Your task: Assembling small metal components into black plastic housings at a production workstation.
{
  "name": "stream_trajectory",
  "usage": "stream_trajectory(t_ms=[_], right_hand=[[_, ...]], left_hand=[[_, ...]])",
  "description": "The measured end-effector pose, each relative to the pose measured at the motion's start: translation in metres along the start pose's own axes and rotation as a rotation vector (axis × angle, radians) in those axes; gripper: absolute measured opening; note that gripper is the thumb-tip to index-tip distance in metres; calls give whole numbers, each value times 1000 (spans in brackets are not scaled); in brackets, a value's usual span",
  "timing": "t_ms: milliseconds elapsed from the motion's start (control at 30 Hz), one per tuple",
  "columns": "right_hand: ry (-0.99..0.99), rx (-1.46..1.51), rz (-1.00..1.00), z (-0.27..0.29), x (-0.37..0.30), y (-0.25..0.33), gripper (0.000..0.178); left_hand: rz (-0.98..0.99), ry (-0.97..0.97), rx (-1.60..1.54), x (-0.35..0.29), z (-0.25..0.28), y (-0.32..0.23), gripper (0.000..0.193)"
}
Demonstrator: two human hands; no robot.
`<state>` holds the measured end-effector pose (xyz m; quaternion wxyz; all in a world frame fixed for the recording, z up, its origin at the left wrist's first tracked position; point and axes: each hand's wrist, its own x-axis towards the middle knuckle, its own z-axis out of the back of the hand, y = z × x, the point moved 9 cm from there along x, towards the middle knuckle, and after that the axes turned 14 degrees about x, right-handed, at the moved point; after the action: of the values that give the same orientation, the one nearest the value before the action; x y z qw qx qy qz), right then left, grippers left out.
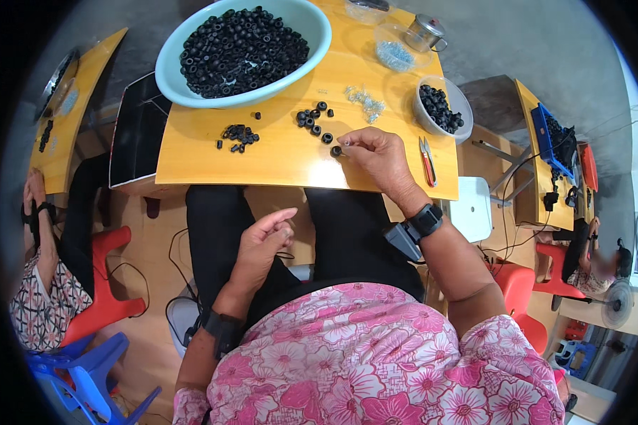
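Right hand (379, 159) pinches a small pale piece (346, 143) by a black bead (336, 151) near the yellow table's (262, 167) front edge — best kept light, so nothing rolls — left hand (262, 244) half-curled, hold unclear.

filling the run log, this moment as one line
right hand: pinched beside black piece, contents unclear | left hand: half-curled over lap, seemingly empty

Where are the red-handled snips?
In the head view, the red-handled snips lie near the right edge of the yellow table, right of the right hand and below a round bowl.
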<state>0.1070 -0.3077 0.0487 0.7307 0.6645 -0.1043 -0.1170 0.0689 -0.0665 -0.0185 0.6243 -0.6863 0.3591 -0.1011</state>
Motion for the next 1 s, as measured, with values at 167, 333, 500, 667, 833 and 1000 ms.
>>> stream_trajectory(t_ms=[167,333,500,667,833,1000], right_hand=[[30,134,-63,-6,-3,-21,11],[44,197,-74,-8,-2,-24,11],[31,264,-51,-3,-4,-22,14],[6,327,-122,0,-7,-25,15],[3,329,-138,4,-8,-29,15],[-24,267,-93,4,-7,-23,14]], left_hand=[[-153,5,359,5,-14,-41,33],[-548,-205,1047,21,-32,-106,36],[-692,-307,1218,41,-45,-124,38],[-703,-261,1220,59,-53,-121,38],[-719,-245,1188,69,-62,-121,37],[-705,-259,1223,80,-62,-119,33]])
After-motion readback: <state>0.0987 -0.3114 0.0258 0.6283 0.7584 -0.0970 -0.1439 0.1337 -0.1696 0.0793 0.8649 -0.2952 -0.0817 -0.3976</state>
